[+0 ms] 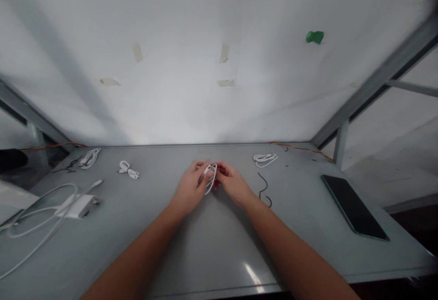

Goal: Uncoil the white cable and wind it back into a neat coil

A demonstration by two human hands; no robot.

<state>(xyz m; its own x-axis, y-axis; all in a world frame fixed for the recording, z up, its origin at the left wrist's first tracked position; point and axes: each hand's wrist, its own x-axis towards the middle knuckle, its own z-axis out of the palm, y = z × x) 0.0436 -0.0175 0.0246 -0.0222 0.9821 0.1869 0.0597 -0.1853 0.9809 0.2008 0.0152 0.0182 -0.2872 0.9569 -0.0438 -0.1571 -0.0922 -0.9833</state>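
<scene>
Where hands hold white cable, grey tabletop, pale wall

The white wall is lit in a soft, cool tone, brightest low in the middle, with a broad diagonal shadow cast across its left part. A streak of glare is thrown back by the table near its front edge, and faint shadows are laid beside the forearms. Fine detail is softened around the fingers; the outer edges are stretched, the upper right corner darkened.
</scene>
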